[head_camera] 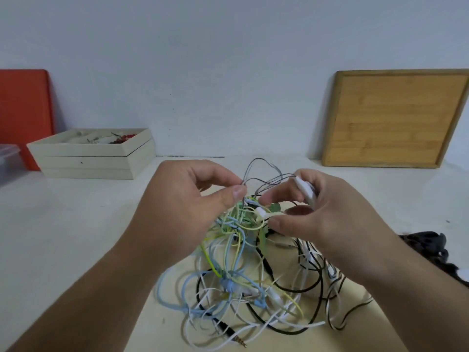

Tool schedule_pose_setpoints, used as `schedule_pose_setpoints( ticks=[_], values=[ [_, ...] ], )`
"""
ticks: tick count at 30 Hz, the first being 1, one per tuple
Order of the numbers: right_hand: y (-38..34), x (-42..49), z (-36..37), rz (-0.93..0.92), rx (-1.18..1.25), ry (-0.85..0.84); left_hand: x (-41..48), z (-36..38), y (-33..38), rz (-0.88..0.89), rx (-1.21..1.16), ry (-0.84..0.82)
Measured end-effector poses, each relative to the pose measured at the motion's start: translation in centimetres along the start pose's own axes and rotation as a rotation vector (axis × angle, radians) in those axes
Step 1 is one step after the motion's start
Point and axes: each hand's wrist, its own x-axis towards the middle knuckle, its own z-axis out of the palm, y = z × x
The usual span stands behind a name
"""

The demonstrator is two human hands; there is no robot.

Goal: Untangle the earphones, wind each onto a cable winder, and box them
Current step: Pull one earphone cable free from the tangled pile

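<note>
The white table point(76, 224) carried the whole job, and the job looked barely begun. The earphones point(241, 275) were one heap of blue, green, white and black cords sprawled over a beige mat point(365, 336) at the near edge. The top of the heap was lifted between the hands. No cord looked freed, and none wound. A wooden board point(396, 118) leaned on the wall at far right and a red board point(22, 107) at far left. In front of the red one stood a stack of cream trays point(94, 158), probably the box meant. Its top tray held pale pieces, something red and a few dark bits, too small to name, so whether anything was already boxed could not be told. A clear tub point(7, 158) showed only a corner at the left edge, its contents unreadable. A black heap point(426, 250) lay at the right edge, unclear. The left hand point(182, 212) pinched a dark cord point(264, 174) between thumb and forefinger above the knot. The right hand point(337, 217), fingers curled, held a white piece point(305, 190), with its thumb close by the knot. A gold jack plug point(239, 342) lay nearest the camera.
</note>
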Motion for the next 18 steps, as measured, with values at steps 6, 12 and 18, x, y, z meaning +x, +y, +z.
schedule_pose_setpoints(
  ticks=[6,12,18],
  values=[
    [0.1,0.2,1.2,0.002,-0.149,0.085,-0.3,0.3,0.3,0.042,0.1,0.006],
    [1.0,0.5,1.8,-0.006,-0.155,0.146,-0.5,0.7,0.6,0.115,0.062,0.032],
    [1.1,0.7,1.2,0.001,-0.156,0.185,-0.3,0.4,0.9,0.093,0.002,0.122]
  ],
)
